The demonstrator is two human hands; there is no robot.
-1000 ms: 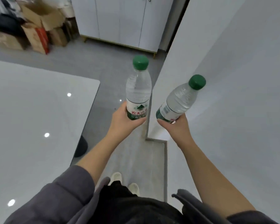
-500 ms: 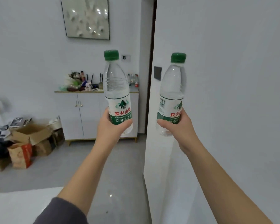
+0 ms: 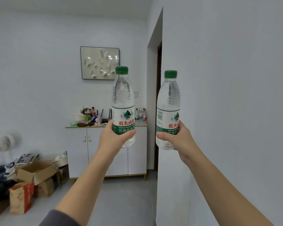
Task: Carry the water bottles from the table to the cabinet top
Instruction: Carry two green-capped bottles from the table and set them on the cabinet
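Fingers of the left hand (image 3: 114, 139) wrap the first water bottle (image 3: 123, 98); the right hand (image 3: 176, 139) grips the second water bottle (image 3: 168, 98), both upright. The tabletop seen a second ago has left view. The cabinet (image 3: 78, 152) now stands ahead, well apart, so the carry looks midway.

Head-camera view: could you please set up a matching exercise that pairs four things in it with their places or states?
Things:
1 left-hand bottle
2 right-hand bottle
3 small bottles
4 open cardboard box

Descriptions:
A on the floor
B barcode showing on its label
C standing on the cabinet top
D whole mountain logo showing

Pairs: 1-D, 2-B, 3-C, 4-A
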